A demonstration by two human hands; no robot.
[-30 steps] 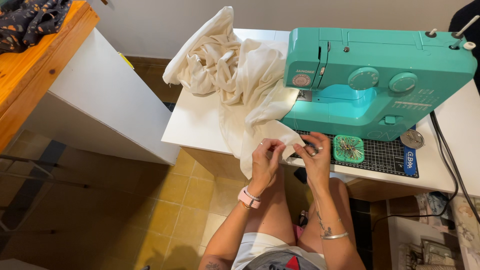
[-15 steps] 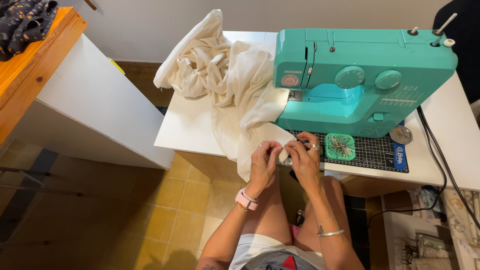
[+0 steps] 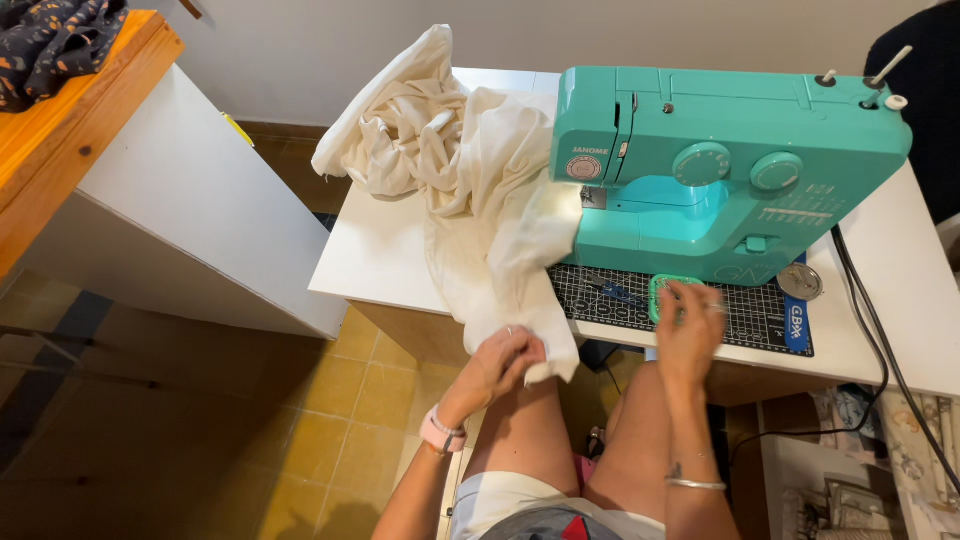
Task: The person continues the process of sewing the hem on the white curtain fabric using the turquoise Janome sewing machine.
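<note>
A cream fabric [image 3: 470, 190] lies heaped on the white table [image 3: 375, 255] and hangs over its front edge, running under a teal sewing machine [image 3: 720, 165]. My left hand [image 3: 505, 362] pinches the hanging lower corner of the fabric just below the table edge. My right hand [image 3: 688, 332] is blurred, fingers spread, over a small green pin holder [image 3: 668, 288] on the black cutting mat [image 3: 765, 312]. Whether its fingertips grip anything I cannot tell.
A round metal bobbin case [image 3: 800, 282] sits on the mat's right end. A black cable [image 3: 870, 320] runs down the table's right side. A white cabinet with wooden top [image 3: 120, 190] stands to the left, dark patterned cloth [image 3: 50, 40] on it. Yellow tiled floor below.
My right hand has left the fabric edge and moved right to the green pin holder. My left hand keeps hold of the fabric corner. The view shifted slightly.
</note>
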